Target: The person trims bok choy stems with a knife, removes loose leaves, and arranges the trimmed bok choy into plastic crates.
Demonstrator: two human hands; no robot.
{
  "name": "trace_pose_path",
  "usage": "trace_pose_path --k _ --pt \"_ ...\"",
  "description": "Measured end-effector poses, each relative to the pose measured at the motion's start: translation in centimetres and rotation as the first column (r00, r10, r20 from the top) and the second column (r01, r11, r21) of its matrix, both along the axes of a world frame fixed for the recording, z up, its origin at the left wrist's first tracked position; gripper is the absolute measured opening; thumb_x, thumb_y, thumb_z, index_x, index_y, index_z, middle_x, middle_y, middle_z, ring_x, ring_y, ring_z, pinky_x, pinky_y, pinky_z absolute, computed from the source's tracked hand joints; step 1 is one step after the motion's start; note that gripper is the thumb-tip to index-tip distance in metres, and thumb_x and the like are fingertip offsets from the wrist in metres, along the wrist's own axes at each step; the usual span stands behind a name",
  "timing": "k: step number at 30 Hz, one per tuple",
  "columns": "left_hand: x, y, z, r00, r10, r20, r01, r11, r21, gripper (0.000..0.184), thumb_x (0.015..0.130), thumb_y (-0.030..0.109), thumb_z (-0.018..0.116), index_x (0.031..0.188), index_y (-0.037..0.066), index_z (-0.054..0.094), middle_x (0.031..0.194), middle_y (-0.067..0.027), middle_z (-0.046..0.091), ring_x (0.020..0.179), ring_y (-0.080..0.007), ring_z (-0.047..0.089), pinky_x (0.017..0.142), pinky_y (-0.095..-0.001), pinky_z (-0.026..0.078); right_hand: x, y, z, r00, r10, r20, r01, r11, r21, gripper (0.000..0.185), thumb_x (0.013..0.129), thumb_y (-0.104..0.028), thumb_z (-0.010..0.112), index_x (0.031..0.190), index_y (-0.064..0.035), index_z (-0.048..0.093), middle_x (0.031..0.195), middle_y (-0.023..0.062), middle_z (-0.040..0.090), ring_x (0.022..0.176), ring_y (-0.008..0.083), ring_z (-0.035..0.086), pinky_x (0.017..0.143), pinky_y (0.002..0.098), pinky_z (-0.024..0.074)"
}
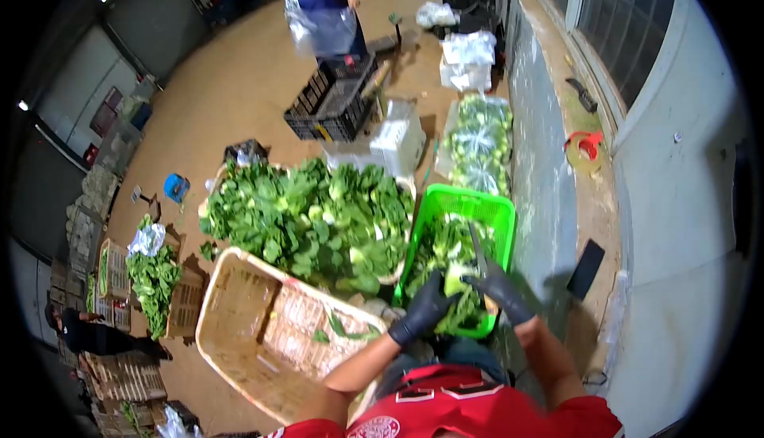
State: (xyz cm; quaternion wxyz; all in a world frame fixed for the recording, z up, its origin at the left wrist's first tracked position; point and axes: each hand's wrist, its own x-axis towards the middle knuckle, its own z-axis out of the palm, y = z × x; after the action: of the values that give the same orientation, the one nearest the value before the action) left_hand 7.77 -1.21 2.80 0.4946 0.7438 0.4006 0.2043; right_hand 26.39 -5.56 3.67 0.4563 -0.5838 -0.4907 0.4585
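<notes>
Both hands wear black gloves and are low over a bright green plastic basket (507, 227). My left hand (426, 308) is closed around a head of bok choy (454, 280), its pale base up and its leaves hanging below. On the other side of it, my right hand (501, 291) grips a knife (477, 249), the blade pointing up and away from me; the handle is mostly hidden by the fingers. Loose leaves and trimmings (434, 255) lie in the green basket under the hands.
A large crate heaped with bok choy (310, 219) stands ahead on the left. Nearer is a cream crate (231, 342) with a few leaves. Bagged vegetables (480, 140) lie by the wall. Tape (586, 147) rests on the ledge. A person (322, 8) stands behind a black crate (334, 100).
</notes>
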Motion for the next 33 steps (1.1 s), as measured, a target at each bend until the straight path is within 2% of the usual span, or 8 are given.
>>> trace_pose_path --k 5,9,11,12,17,21,27,33 --pt "-5.1 1.7 0.1 0.757 0.357 0.547 0.076 0.784 -0.617 0.05 0.084 0.021 0.058 0.126 0.0 0.042 0.117 -0.0088 0.053 0.108 -0.0185 0.05 0.093 -0.0298 0.04 3.6 1.5 0.6 0.968 0.103 -0.229 -0.116 0.992 -0.041 0.035 0.078 -0.015 0.067 0.109 -0.0022 0.057 0.088 0.0035 0.059 0.068 0.0087 0.052 0.06 0.024 0.044" --pt "-9.2 1.9 0.5 0.487 0.653 0.58 0.378 0.441 -0.814 0.039 0.086 0.02 0.05 0.12 0.002 0.049 0.109 -0.0107 0.059 0.096 -0.0198 0.058 0.087 -0.034 0.047 4.7 3.7 1.3 0.966 0.097 0.24 -0.077 0.993 -0.09 0.032 0.079 -0.012 0.062 0.108 -0.0001 0.056 0.099 0.006 0.061 0.085 0.0123 0.056 0.075 0.0277 0.0451" --pt "-11.0 1.2 0.8 0.447 0.692 0.566 0.321 0.467 -0.824 0.033 0.088 0.018 0.046 0.116 0.0 0.051 0.102 -0.0115 0.062 0.089 -0.0199 0.061 0.081 -0.0318 0.05 3.4 4.5 1.2 0.617 0.002 0.787 -0.133 0.986 0.102 0.035 0.079 -0.015 0.064 0.109 0.0006 0.056 0.097 0.006 0.061 0.082 0.0111 0.056 0.074 0.027 0.0451" --pt "-11.6 1.5 -0.6 0.514 0.488 0.705 0.22 0.72 -0.659 0.03 0.09 0.016 0.043 0.112 -0.001 0.053 0.098 -0.0113 0.063 0.083 -0.0187 0.062 0.075 -0.0297 0.052 2.6 4.9 0.8 0.636 0.015 0.771 -0.126 0.988 0.085 0.036 0.079 -0.016 0.065 0.11 0.0006 0.056 0.096 0.0069 0.062 0.081 0.0116 0.056 0.074 0.0272 0.0451" --pt "-15.0 -0.3 -1.7 0.375 0.69 0.62 0.177 0.603 -0.778 0.03 0.091 0.019 0.043 0.112 0.001 0.054 0.093 -0.0103 0.063 0.077 -0.0181 0.062 0.066 -0.0287 0.053 -6.5 6.5 2.7 0.985 0.152 0.077 -0.138 0.977 -0.163 0.039 0.079 -0.024 0.067 0.109 -0.0002 0.056 0.096 0.0149 0.062 0.087 0.0198 0.061 0.075 0.0314 0.0473" --pt "-16.8 -0.7 -1.6 0.317 0.812 0.49 0.349 0.38 -0.857 0.035 0.088 0.019 0.049 0.118 0.001 0.049 0.105 -0.0111 0.06 0.096 -0.0212 0.059 0.085 -0.0338 0.048 -16.0 8.2 6.5 0.866 0.411 0.283 -0.401 0.911 -0.094 0.038 0.082 -0.026 0.065 0.109 -0.0006 0.056 0.094 0.0153 0.062 0.084 0.0188 0.06 0.074 0.0315 0.0472" --pt "-19.2 -1.3 -2.1 0.469 0.705 0.532 0.018 0.595 -0.804 0.041 0.086 0.019 0.051 0.123 0.001 0.046 0.11 -0.0078 0.057 0.098 -0.0169 0.056 0.086 -0.03 0.045 -19.7 9.6 3.9 0.752 0.551 0.361 -0.547 0.828 -0.123 0.044 0.076 -0.033 0.066 0.1 0.0022 0.056 0.087 0.0198 0.059 0.078 0.0305 0.058 0.072 0.0371 0.0444" --pt "-21.2 -2.2 -5.3 0.217 0.862 0.457 0.184 0.424 -0.887 0.034 0.088 0.023 0.05 0.114 0.002 0.052 0.104 -0.011 0.06 0.094 -0.0215 0.059 0.085 -0.0348 0.047 -21.2 8.7 4.6 0.795 0.586 0.157 -0.521 0.792 -0.318 0.043 0.082 -0.038 0.06 0.094 0.0033 0.057 0.069 0.0074 0.054 0.06 0.0168 0.052 0.055 0.0305 0.0407"
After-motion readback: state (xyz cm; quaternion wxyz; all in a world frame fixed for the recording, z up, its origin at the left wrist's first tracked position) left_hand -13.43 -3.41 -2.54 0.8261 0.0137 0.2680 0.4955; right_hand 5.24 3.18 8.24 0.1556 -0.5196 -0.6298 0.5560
